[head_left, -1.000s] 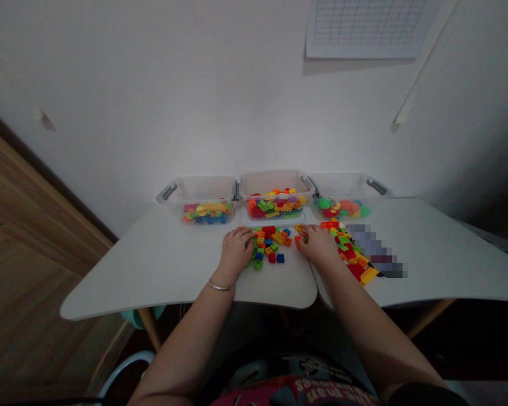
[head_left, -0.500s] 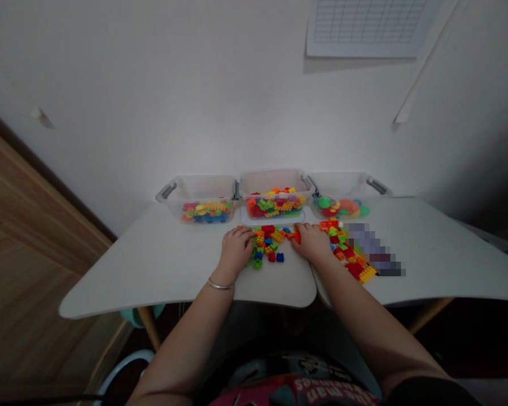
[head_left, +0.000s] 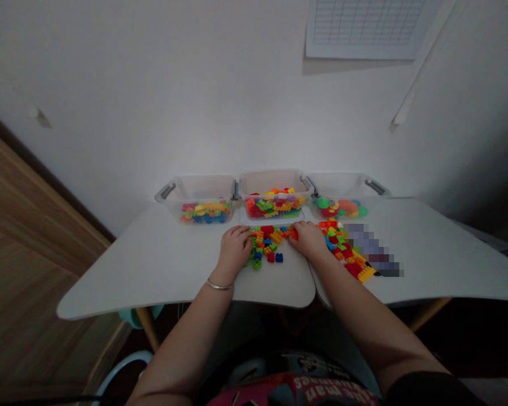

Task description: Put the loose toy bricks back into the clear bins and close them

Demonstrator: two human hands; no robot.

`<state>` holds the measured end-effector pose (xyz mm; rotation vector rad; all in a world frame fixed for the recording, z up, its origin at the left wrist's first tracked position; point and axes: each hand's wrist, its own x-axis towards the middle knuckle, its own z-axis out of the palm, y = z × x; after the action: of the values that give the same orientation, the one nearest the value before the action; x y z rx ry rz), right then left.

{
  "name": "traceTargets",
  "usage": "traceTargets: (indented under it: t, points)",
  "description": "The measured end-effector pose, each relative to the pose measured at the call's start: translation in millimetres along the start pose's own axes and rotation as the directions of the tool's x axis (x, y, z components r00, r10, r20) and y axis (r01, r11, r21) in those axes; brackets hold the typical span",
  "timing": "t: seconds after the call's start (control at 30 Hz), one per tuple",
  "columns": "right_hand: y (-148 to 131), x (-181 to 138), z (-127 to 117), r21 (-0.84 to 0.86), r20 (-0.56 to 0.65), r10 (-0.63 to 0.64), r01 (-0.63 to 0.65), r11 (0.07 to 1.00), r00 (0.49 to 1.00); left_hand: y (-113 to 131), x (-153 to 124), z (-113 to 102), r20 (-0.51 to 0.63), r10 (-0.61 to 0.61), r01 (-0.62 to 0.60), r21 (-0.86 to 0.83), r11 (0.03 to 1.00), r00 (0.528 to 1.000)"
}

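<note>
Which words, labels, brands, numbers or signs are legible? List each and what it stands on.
"man", as it appears: on the shirt; the lettering around it is too blurred to read.
Gridded wall sheet: no readable entries.
Pixelated patch on the table: nothing readable.

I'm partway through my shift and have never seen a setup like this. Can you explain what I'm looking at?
There is no machine: these are a person's bare hands, seen from a camera worn on the head, looking forward and down. On the white tabletop, colorful toy building blocks lie between the left hand and right hand. Both hands' fingers are at the pile's edges; whether either grips a block is unclear. Behind stand three clear plastic boxes holding colorful pieces. More blocks lie right of the right hand.
</note>
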<state>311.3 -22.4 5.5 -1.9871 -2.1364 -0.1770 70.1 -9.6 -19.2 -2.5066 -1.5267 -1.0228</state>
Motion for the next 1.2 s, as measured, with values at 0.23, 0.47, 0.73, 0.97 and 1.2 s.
traceTargets:
  t: [0.23,0.47,0.73,0.97,1.2]
  points:
    - [-13,7,-1,0.102,-0.045,-0.056,0.060,0.993,0.997,12,-2,-10,0.012,0.183,-0.183,-0.040,0.982,0.983]
    - [-37,19,7,0.305,-0.073,-0.061,0.081,0.949,0.995,21,-4,-15,0.126,0.241,-0.250,0.057,0.967,0.962]
    - [-40,23,27,0.422,-0.224,-0.157,0.241,0.874,0.962,21,-3,-14,0.150,0.166,-0.185,0.122,0.975,0.975]
    - [-20,5,17,0.385,-0.286,-0.068,0.179,0.905,0.956,21,-4,-19,0.014,0.075,-0.076,0.102,0.992,0.997]
    - [1,-40,5,0.007,-0.183,0.223,-0.225,0.974,0.958,8,-2,-10,-0.089,-0.202,0.216,0.187,0.958,0.975]
